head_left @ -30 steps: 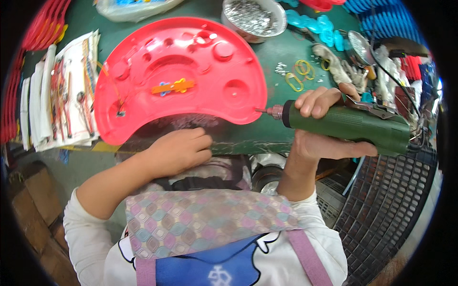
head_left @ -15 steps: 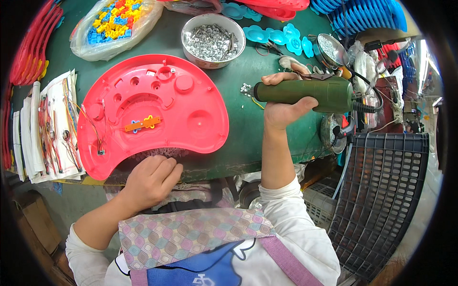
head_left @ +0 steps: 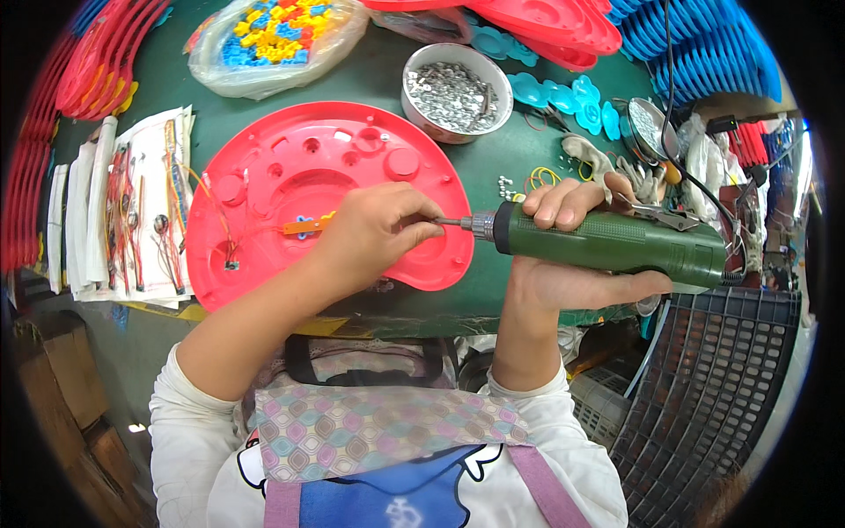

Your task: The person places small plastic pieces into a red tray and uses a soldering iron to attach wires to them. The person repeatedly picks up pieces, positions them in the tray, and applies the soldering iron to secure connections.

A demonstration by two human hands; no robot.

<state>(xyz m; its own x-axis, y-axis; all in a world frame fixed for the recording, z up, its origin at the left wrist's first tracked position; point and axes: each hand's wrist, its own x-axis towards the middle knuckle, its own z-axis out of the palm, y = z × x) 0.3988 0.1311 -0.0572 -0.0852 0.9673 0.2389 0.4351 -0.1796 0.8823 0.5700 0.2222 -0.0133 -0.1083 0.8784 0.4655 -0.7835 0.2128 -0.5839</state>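
My right hand is wrapped round a green electric screwdriver, held level with its nose to the left. At that nose, the thumb and fingers of my left hand pinch the end of the screwdriver bit; whether a screw is between the fingertips is hidden. Below my left hand lies a red curved plastic shell, inner side up, with posts and round recesses. An orange strip with blue and yellow pieces sits in its middle, partly covered by my hand. Thin wires run to a small part at the shell's left.
A white bowl of screws and a bag of coloured plastic pieces stand behind the shell. Wired parts lie on white sheets at left. Blue shells are stacked far right. A dark plastic crate stands lower right.
My left hand has risen from the table's front edge to the screwdriver's tip. The screwdriver is lower in view, with its bit now showing. The view has shifted, so the table things appear further right.
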